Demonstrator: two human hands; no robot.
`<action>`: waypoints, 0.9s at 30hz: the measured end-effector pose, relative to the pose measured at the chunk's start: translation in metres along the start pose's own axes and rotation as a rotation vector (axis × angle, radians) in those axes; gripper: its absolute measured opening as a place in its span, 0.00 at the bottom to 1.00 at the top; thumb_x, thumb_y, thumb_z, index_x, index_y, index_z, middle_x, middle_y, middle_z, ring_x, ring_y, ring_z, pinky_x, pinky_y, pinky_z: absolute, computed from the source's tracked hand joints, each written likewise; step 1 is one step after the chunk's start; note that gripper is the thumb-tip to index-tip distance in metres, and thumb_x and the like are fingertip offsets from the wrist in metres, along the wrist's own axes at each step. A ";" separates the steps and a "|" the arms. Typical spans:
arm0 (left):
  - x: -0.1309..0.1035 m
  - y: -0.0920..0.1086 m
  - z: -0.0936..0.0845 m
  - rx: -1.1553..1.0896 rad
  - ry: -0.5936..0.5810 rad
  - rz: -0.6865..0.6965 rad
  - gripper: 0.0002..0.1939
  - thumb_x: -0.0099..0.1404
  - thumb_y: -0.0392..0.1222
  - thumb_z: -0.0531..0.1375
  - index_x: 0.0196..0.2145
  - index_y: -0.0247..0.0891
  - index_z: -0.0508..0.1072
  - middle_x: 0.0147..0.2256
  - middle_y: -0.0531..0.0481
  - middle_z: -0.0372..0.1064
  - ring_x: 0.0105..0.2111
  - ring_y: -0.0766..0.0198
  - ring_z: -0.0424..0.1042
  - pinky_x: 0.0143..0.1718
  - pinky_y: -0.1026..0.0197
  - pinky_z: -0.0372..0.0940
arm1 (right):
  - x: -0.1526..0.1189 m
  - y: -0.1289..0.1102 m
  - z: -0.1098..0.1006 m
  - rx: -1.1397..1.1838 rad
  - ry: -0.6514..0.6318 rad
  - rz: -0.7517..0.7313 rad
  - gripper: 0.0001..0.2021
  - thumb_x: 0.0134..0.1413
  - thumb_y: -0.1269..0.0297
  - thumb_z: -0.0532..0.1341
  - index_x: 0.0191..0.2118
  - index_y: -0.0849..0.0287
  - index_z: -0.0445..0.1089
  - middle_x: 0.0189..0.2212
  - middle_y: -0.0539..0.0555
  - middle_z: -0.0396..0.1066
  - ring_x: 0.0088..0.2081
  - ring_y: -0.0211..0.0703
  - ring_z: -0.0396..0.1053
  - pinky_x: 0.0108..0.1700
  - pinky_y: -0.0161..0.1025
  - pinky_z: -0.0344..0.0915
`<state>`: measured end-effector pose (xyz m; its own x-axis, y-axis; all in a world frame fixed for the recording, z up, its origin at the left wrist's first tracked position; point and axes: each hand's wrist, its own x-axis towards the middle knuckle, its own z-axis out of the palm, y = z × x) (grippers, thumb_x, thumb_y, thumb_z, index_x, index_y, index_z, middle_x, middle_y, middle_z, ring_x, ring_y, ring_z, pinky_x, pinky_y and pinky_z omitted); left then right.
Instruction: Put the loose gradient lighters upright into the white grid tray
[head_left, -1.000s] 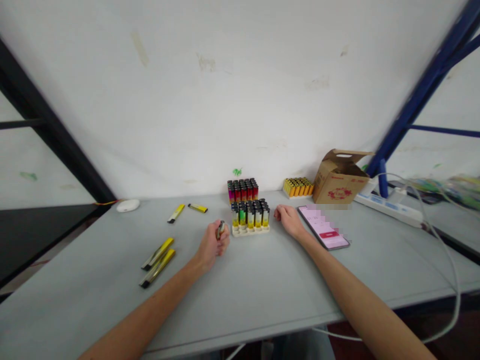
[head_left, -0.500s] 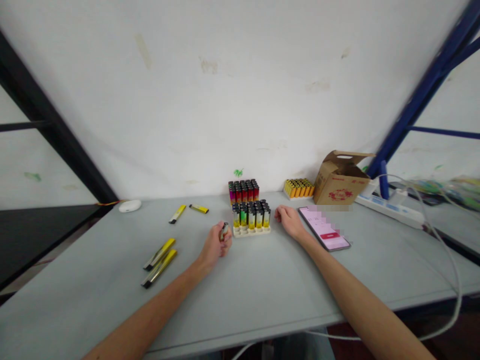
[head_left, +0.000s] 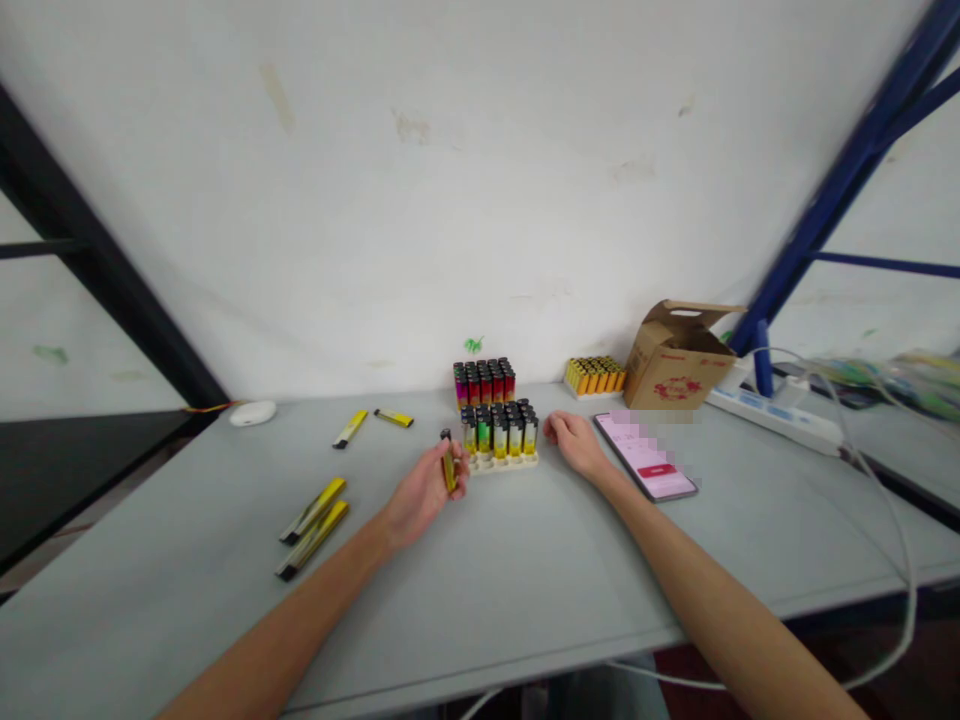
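My left hand is closed around a lighter, held upright with its black top showing above the fingers. Just right of it stands a pale rack with rows of black-topped lighters, mostly yellow and clear, one of them green. Some slots along its front row are bare. On the rack's other side, my right hand rests on the table, fingers curled in, with nothing visible in them. To the left, two yellow lighters lie side by side, and two more yellow lighters lie farther back.
Behind the front rack stands a block of purple-to-red lighters. Orange-yellow lighters fill another rack by an open cardboard box. A phone lies beside my right forearm. A power strip, cable and white case are also present.
My left hand has turned the lighter more upright, so more of its yellow body shows. My right hand stays in place on the table.
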<state>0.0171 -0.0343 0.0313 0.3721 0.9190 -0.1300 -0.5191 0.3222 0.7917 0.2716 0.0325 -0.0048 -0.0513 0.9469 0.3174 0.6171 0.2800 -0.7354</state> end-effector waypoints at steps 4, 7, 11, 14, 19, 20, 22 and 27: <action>0.001 -0.001 0.001 0.030 0.035 -0.031 0.12 0.67 0.44 0.52 0.31 0.34 0.68 0.28 0.48 0.67 0.24 0.68 0.63 0.25 0.66 0.58 | 0.000 -0.002 0.002 -0.040 -0.003 0.001 0.16 0.57 0.63 0.46 0.24 0.58 0.66 0.23 0.51 0.68 0.28 0.41 0.64 0.31 0.34 0.55; 0.001 -0.002 0.000 0.037 0.029 -0.001 0.11 0.66 0.42 0.54 0.29 0.34 0.68 0.26 0.49 0.66 0.25 0.67 0.64 0.25 0.66 0.59 | 0.000 -0.002 0.003 -0.069 -0.013 0.001 0.16 0.57 0.62 0.47 0.25 0.58 0.66 0.23 0.51 0.68 0.29 0.41 0.65 0.32 0.34 0.55; 0.000 -0.002 -0.001 -0.034 0.020 -0.009 0.06 0.63 0.38 0.56 0.29 0.34 0.69 0.25 0.51 0.64 0.25 0.67 0.64 0.27 0.65 0.60 | -0.001 -0.003 0.003 -0.097 -0.023 -0.001 0.16 0.57 0.63 0.47 0.26 0.59 0.67 0.25 0.53 0.70 0.30 0.41 0.66 0.32 0.34 0.55; 0.002 0.002 -0.003 -0.083 -0.007 -0.020 0.08 0.64 0.39 0.55 0.28 0.34 0.69 0.24 0.51 0.63 0.26 0.66 0.64 0.28 0.64 0.61 | -0.001 -0.003 0.003 -0.120 -0.041 -0.006 0.16 0.57 0.63 0.47 0.27 0.59 0.68 0.25 0.53 0.70 0.30 0.42 0.66 0.32 0.34 0.54; 0.007 0.013 -0.009 -0.058 -0.113 -0.100 0.12 0.66 0.45 0.55 0.28 0.35 0.67 0.28 0.47 0.66 0.31 0.61 0.69 0.30 0.62 0.64 | -0.002 -0.004 0.004 -0.135 -0.057 -0.007 0.14 0.56 0.63 0.49 0.28 0.59 0.70 0.25 0.53 0.71 0.31 0.42 0.66 0.33 0.35 0.54; 0.007 0.014 -0.010 -0.052 -0.127 -0.120 0.12 0.66 0.46 0.55 0.29 0.35 0.67 0.30 0.46 0.67 0.32 0.61 0.69 0.30 0.61 0.64 | -0.002 -0.004 0.004 -0.135 -0.056 -0.005 0.14 0.57 0.64 0.49 0.28 0.59 0.70 0.26 0.53 0.71 0.31 0.42 0.66 0.33 0.35 0.55; 0.009 0.014 -0.013 -0.034 -0.133 -0.138 0.11 0.65 0.48 0.57 0.31 0.36 0.67 0.33 0.47 0.68 0.30 0.62 0.69 0.28 0.63 0.63 | -0.001 -0.004 0.004 -0.135 -0.056 -0.003 0.15 0.57 0.64 0.48 0.28 0.59 0.70 0.26 0.53 0.72 0.31 0.42 0.66 0.34 0.35 0.55; 0.009 0.007 -0.013 0.078 -0.092 -0.079 0.13 0.63 0.49 0.61 0.38 0.36 0.70 0.36 0.47 0.69 0.27 0.68 0.67 0.26 0.67 0.60 | -0.002 -0.002 0.006 -0.066 0.022 0.013 0.13 0.56 0.63 0.49 0.33 0.59 0.70 0.28 0.54 0.72 0.31 0.43 0.67 0.35 0.36 0.58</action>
<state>0.0068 -0.0212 0.0279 0.4806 0.8654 -0.1415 -0.4255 0.3713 0.8253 0.2662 0.0312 -0.0074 -0.0257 0.9465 0.3218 0.6677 0.2558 -0.6991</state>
